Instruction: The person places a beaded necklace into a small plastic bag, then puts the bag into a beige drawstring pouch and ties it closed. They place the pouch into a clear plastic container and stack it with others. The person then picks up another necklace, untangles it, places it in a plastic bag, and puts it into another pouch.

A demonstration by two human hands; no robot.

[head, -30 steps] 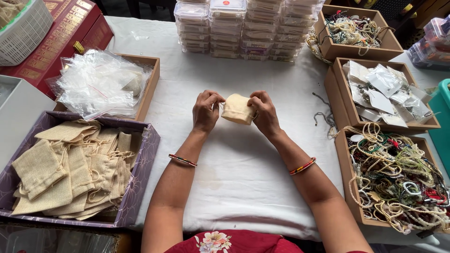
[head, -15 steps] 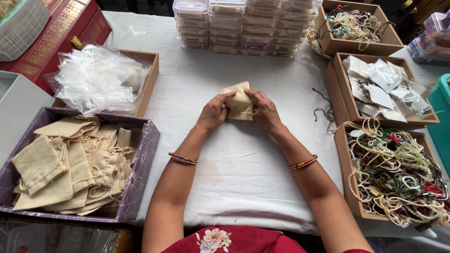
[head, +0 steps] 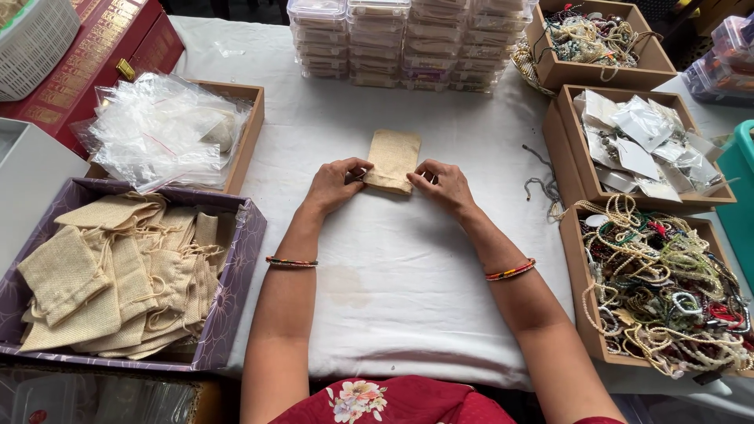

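Head view: the left hand (head: 336,184) and right hand (head: 441,184) are pinching the near end of a burlap pouch (head: 392,159) lying flat on the white surface (head: 393,275), between a box of pouches (head: 236,298) and a box of beads (head: 585,290)

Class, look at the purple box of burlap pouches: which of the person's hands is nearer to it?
Left. The left hand is right of the purple box, fingers pinching the pouch. The right hand pinches its other side, farther away.
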